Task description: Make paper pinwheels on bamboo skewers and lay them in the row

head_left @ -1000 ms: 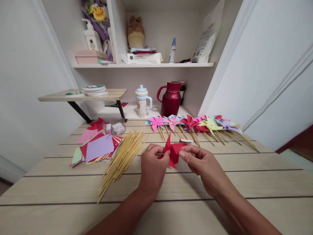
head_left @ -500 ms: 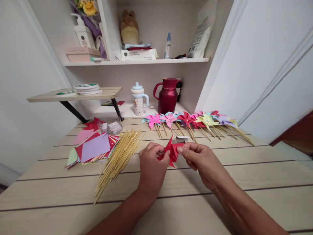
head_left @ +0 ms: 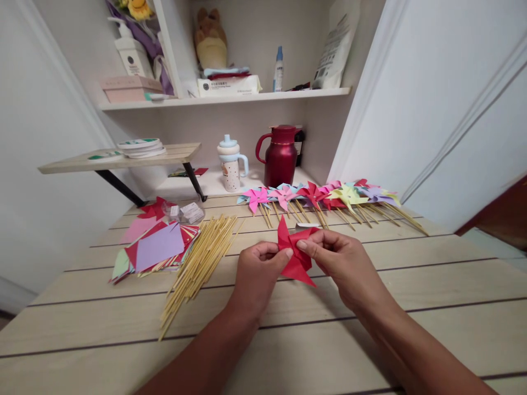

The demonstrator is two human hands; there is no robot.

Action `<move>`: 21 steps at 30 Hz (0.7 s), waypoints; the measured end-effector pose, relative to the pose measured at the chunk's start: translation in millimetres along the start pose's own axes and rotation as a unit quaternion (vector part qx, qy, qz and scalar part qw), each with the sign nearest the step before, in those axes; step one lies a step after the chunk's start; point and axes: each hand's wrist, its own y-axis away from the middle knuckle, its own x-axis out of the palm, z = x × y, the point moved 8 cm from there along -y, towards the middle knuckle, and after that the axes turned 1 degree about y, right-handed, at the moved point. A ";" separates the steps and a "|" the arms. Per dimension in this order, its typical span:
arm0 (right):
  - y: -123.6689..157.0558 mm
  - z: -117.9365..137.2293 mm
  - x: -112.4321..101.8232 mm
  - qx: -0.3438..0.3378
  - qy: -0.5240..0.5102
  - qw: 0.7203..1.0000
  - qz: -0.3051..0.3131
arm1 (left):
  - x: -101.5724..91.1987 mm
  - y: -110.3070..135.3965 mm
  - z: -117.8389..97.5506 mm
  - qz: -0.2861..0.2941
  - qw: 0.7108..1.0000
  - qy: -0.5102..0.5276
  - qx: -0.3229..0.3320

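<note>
Pinching a red pinwheel point(head_left: 297, 269) between them, left hand point(head_left: 259, 269) and right hand point(head_left: 345, 260) now hold it flatter, folds apparently gathered.

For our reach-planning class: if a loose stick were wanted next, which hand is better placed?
Probably the left hand: the stick pile lies on its side, while the right hand is farther off, beyond the red pinwheel. Both hands hold that pinwheel, so the left would first need freeing.
</note>
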 end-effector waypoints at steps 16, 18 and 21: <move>0.5 -2.6 2.2 -0.028 0.037 0.999 0.007 | 0.3 5.0 -2.2 -0.022 1.000 0.007 -0.010; 0.6 -4.1 1.9 -0.028 0.035 0.999 0.004 | 0.6 5.8 -1.8 -0.020 1.000 0.010 -0.012; 1.0 -6.0 1.7 -0.021 0.024 0.999 0.001 | 2.5 6.7 0.7 -0.006 0.999 0.027 -0.025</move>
